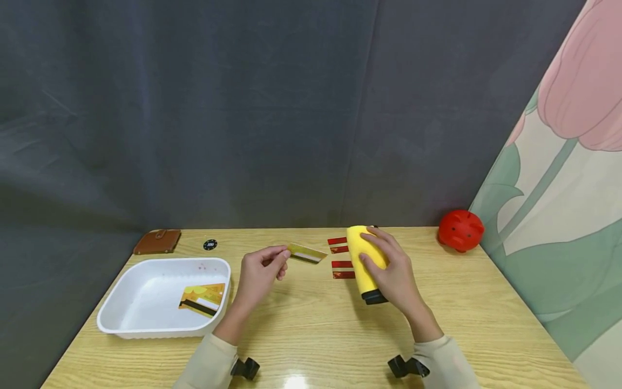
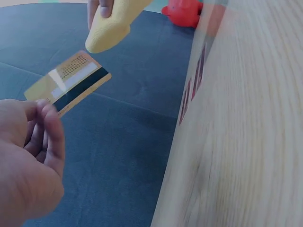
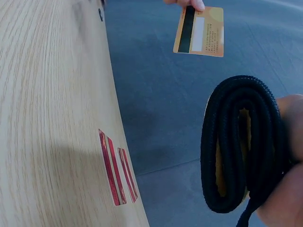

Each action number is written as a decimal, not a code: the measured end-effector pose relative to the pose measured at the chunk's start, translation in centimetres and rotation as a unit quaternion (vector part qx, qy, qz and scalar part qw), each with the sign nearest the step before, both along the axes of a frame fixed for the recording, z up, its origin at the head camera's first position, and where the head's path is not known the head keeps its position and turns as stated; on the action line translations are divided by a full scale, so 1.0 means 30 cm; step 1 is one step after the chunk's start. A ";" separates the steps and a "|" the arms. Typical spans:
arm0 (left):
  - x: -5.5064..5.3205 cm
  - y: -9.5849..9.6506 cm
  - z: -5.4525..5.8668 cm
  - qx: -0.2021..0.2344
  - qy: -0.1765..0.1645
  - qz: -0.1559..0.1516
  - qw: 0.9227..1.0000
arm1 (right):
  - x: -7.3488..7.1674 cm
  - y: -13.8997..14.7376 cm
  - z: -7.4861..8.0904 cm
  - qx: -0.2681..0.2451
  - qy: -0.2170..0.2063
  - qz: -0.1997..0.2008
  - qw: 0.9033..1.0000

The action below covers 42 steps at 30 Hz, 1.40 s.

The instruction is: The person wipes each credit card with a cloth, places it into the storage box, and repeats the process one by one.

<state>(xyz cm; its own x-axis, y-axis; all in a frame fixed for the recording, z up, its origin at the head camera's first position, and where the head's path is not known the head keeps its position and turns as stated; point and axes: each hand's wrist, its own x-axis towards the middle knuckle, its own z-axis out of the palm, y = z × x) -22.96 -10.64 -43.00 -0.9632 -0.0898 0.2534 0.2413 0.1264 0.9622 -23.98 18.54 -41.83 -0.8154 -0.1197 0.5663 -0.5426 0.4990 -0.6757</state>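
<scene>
Between thumb and fingertips, my left hand [image 1: 261,270] pinches a gold card [image 1: 306,254] by one end, raised above the table. The card's black stripe and white strip show in both wrist views. My right hand [image 1: 396,273] grips a rolled yellow cloth [image 1: 362,259] with black edging, its thumb and fingers spread around it. In the right wrist view, the black rolled end [image 3: 241,142] shows several folded layers. Left of the roll, two red cards [image 1: 342,265] with a pale stripe lie on the table. The roll may hide part of them in the head view.
A white plastic tray [image 1: 104,319] on the left holds gold cards [image 1: 206,297] with black stripes. Behind it are a brown wallet [image 1: 157,242] and a black chip [image 1: 210,245]. A red piggy bank [image 1: 460,230] stands at the back right. A dark curtain [image 1: 311,119] borders the table's back edge.
</scene>
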 end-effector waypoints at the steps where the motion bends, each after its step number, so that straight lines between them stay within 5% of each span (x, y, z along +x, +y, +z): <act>1: 0.000 -0.002 0.001 -0.005 -0.001 0.008 1.000 | 0.000 0.001 -0.001 0.000 -0.001 0.000 1.000; 10: 0.003 -0.009 0.010 -0.017 0.028 0.050 0.998 | -0.002 0.010 -0.005 -0.001 -0.007 -0.003 1.000; 21: 0.007 0.004 0.021 0.075 0.008 0.010 0.997 | -0.001 0.013 -0.001 -0.004 -0.010 -0.001 1.000; 32: 0.008 0.019 0.007 0.053 0.021 0.009 0.998 | 0.008 0.001 0.007 -0.013 -0.010 0.010 1.000; 42: 0.021 0.042 -0.011 0.056 0.014 0.010 0.998 | 0.043 -0.071 0.013 -0.028 -0.027 0.062 0.997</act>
<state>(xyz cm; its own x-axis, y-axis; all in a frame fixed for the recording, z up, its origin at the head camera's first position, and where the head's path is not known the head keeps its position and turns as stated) -22.33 -9.38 -43.35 -0.9535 -0.1379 0.2681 0.2676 0.0227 0.9633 -22.70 16.42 -41.43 -0.8261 -0.1908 0.5303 -0.5595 0.3902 -0.7312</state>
